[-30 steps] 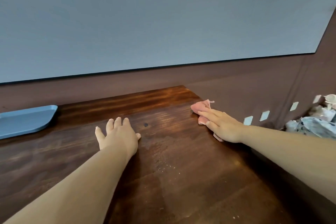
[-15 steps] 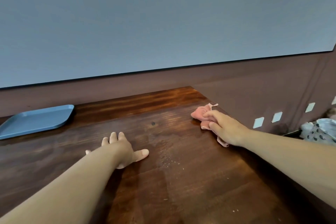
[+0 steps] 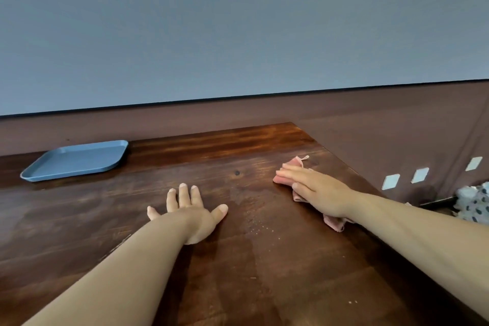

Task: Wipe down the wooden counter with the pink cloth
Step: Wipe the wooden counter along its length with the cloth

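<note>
The wooden counter runs from the near edge of the view back to a dark brown wall band; its far right corner sits above and just right of the middle of the view, and from there its right edge slants down toward the lower right; bare wood stretches wide in the near and left parts of the top, with a scatter of pale specks between the two hands. A blue tray lies flat at the far left, close to the back edge and well apart from both hands. Beyond the right edge, lower down, a spotted pale cloth heap shows, and small light squares mark the brown surface there.

The pink cloth lies bunched on the counter near the right edge, a little in from the far corner; the right hand rests on top of it with fingers straight and together, pressing it flat to the wood; cloth shows past the fingertips and again under the wrist. The left hand lies palm down on bare wood near the middle, fingers spread wide, holding nothing, apart from the cloth.
</note>
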### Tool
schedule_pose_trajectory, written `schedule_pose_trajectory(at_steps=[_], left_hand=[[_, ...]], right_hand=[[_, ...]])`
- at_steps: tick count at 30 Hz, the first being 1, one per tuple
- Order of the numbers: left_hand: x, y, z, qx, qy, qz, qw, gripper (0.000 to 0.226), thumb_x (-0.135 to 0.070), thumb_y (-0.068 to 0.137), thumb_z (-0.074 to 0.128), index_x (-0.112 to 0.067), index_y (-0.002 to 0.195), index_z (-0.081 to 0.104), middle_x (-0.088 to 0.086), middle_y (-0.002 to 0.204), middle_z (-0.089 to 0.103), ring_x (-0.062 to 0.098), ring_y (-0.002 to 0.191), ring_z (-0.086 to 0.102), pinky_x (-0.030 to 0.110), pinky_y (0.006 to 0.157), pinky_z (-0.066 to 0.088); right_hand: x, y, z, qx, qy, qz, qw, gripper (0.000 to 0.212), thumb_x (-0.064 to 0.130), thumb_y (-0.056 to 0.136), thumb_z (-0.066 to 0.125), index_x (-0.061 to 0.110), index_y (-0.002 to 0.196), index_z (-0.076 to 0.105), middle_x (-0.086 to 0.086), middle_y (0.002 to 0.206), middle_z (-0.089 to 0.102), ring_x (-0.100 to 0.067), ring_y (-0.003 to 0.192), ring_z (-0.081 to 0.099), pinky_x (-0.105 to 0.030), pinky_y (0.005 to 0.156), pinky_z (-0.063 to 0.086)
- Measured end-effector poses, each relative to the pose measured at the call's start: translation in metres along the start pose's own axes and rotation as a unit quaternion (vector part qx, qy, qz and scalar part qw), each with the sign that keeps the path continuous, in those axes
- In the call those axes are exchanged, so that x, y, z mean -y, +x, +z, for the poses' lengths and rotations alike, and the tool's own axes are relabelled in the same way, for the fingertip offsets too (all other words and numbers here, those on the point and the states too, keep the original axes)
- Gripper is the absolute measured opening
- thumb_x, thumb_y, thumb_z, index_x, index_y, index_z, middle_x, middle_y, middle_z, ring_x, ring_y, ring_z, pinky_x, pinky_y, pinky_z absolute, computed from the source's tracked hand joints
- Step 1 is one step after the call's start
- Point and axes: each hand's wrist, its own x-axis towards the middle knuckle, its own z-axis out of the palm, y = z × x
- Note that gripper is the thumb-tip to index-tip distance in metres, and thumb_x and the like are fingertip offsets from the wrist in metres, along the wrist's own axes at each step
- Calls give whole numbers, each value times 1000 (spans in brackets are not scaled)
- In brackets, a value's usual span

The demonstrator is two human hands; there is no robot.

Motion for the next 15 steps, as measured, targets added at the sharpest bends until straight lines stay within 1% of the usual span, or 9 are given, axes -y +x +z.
schedule_pose_trajectory(at_steps=[1,2,4,6,7,10,12,13,15], left_hand=[[1,4,-2,12,8,0,1000,91,-79,84,11,-24,150,-16,-3,157,-26,22,144,-21,60,113,-2],[2,8,-5,22,16,1,1000,93,-80,82,12,-22,150,-17,-2,157,-25,24,145,-20,59,114,0],[2,12,-9,39,26,3,999,97,-82,81,14,-21,150,-15,1,158,-23,27,145,-18,56,115,3],[1,13,-11,46,29,-1,999,98,-83,80,16,-21,151,-14,0,158,-21,27,145,-17,55,116,3],[1,13,-12,49,29,-2,998,98,-83,80,16,-21,151,-13,0,158,-21,27,145,-16,55,116,3],[0,13,-13,51,33,0,998,99,-83,80,17,-22,151,-13,0,158,-21,27,145,-16,55,116,2],[0,15,-12,49,38,0,998,99,-83,80,17,-21,151,-14,1,158,-22,28,145,-16,55,116,3],[0,15,-12,49,37,-1,998,99,-83,80,16,-21,151,-14,1,158,-22,28,145,-16,55,116,3],[1,15,-11,50,34,-1,998,100,-84,79,16,-21,150,-15,1,158,-22,28,145,-17,55,116,3]], right_hand=[[-1,1,-2,-11,8,6,1000,45,33,107,28,44,151,32,21,160,24,-4,150,15,-29,118,16],[1,5,-5,-26,11,28,999,45,32,108,27,42,151,33,19,161,25,-6,150,17,-28,117,18],[9,17,-8,-44,-5,97,994,46,31,108,27,38,153,31,15,164,19,-14,150,20,-34,117,21],[25,25,-5,-43,-20,126,991,48,31,107,28,37,154,28,15,165,13,-19,150,21,-39,116,23],[31,25,-1,-35,-22,111,993,49,31,106,29,39,154,27,17,165,12,-19,151,20,-42,116,23],[36,14,11,3,-19,19,1000,49,34,105,29,48,152,24,27,162,12,-12,151,16,-52,116,22],[33,12,9,9,2,-8,1000,47,33,106,29,47,151,27,26,161,16,-9,150,16,-48,119,22],[33,17,7,4,10,-1,1000,46,32,107,29,45,152,29,22,162,18,-9,150,17,-44,120,22],[38,28,1,-15,10,49,999,46,30,108,27,39,153,30,15,164,17,-14,150,21,-38,118,23]])
